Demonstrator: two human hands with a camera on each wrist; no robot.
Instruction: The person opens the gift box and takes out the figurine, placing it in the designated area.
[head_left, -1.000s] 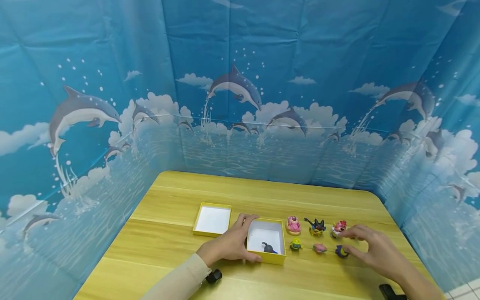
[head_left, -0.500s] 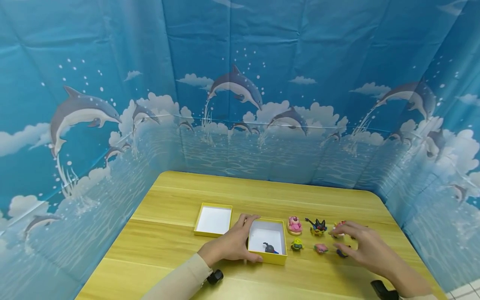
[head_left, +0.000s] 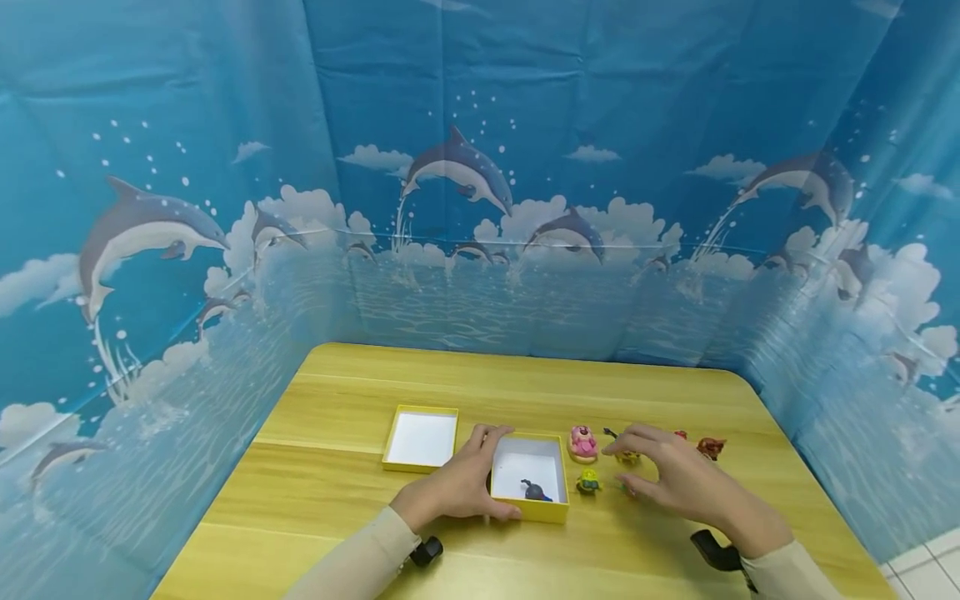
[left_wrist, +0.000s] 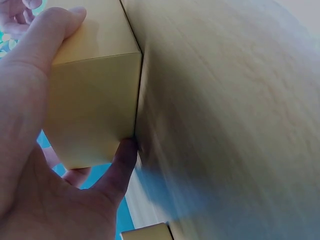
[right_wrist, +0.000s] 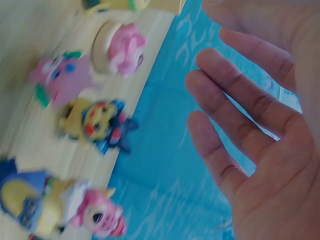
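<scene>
My left hand (head_left: 453,483) grips the left side of a yellow open-topped box (head_left: 551,511); in the left wrist view its thumb presses one wall and its fingers hold the opposite side. Inside the white interior lies a small dark grey figurine (head_left: 533,490). My right hand (head_left: 686,479) hovers over the toy figurines with fingers spread and nothing held. Close to it are a black-eared yellow figurine (right_wrist: 97,125) and a pink one with green bits (right_wrist: 62,80), both mostly hidden in the head view. A pink bear figurine (head_left: 582,446) and a yellow-green figurine (head_left: 588,481) stand beside the box.
The yellow box lid (head_left: 423,439) lies white side up, left of the box. A reddish-brown figurine (head_left: 710,448) stands beyond my right hand. The right wrist view also shows a blue-and-yellow figurine (right_wrist: 22,195) and another pink bear (right_wrist: 100,212). A dolphin-print curtain (head_left: 480,308) surrounds the wooden table.
My right hand has moved left from the rightmost figurines to above the middle ones, uncovering the reddish-brown figurine. The left hand keeps its grip on the box. The head view has shifted slightly.
</scene>
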